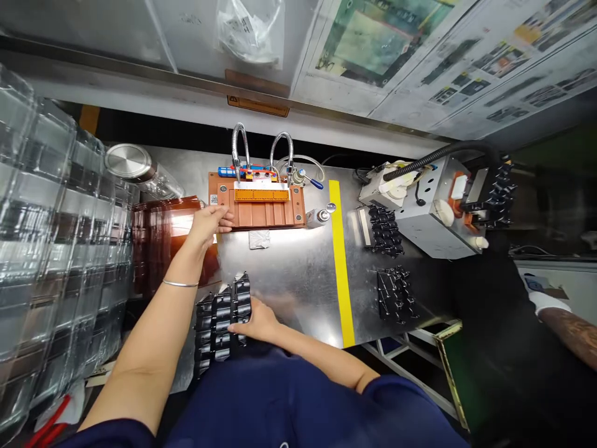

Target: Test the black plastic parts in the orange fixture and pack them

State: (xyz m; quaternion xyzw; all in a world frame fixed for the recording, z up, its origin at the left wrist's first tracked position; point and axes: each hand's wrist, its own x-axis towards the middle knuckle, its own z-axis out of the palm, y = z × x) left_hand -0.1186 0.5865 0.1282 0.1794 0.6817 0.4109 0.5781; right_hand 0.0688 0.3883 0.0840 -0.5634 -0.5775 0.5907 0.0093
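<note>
Head view: left hand point(209, 224) at lower edge of rust-orange rectangular jig plate point(265, 214), fingers extended and touching it, grip unclear. Right hand point(259, 322) on stacked black ribbed plastic parts point(222, 326), fingers lying across them, hold unclear. Both over steel worktop point(284, 280), yellow stripe point(341, 261) alongside.

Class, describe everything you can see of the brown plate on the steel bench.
The brown plate is a flat rectangular slab, apparently phenolic composite, lying on the steel bench. Grooves cross its lower part, round fasteners sit near its corners, and a small code label marks one end. An orange strip crosses it. The left hand touches its near edge.
</note>
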